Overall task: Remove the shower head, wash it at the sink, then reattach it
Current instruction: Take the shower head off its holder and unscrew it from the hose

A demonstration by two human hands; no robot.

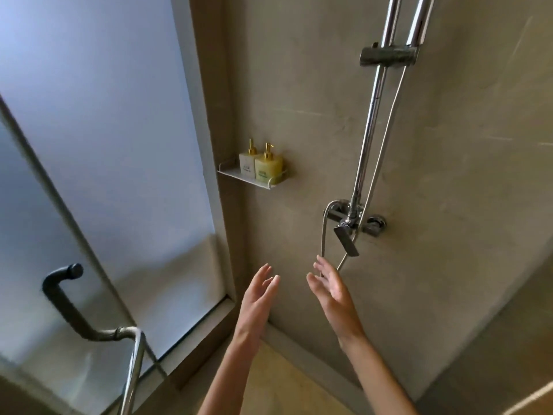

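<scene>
Facing: grey shower wall (466, 151), seen from the head view looking upward along it.
Glass door: frosted panel (98, 121) fills the left side; a dark bent door handle (64, 298) is mounted on it, joined to a chrome bar lower down.
Riser rail: chrome pole (372, 121) runs from the mixer up past the top edge; a second chrome tube sits alongside it at the top.
Slider bracket: dark holder (387, 56) clamped on the rail near the top.
Shower head: not visible within the frame; position cannot be told.
Hose: flexible metal hose (324, 232) loops out of the mixer's left end and hangs down, passing behind the right hand's fingertips.
Mixer valve: chrome body (353, 218) fixed to the wall, its flat lever (347, 241) pointing down and toward the camera.
Shelf: small white wall shelf (239, 175) in the corner, left of the mixer and well apart from it.
Bottles: white pump bottle (247, 166) and yellow pump bottle (268, 166) stand upright, side by side and touching, on the shelf.
Left hand: left hand (258, 298) raised, fingers straight and loosely spread, holding nothing.
Right hand: right hand (332, 290) raised, palm turned inward, fingers spread, gripping nothing; whether the tips touch the hose cannot be told.
</scene>
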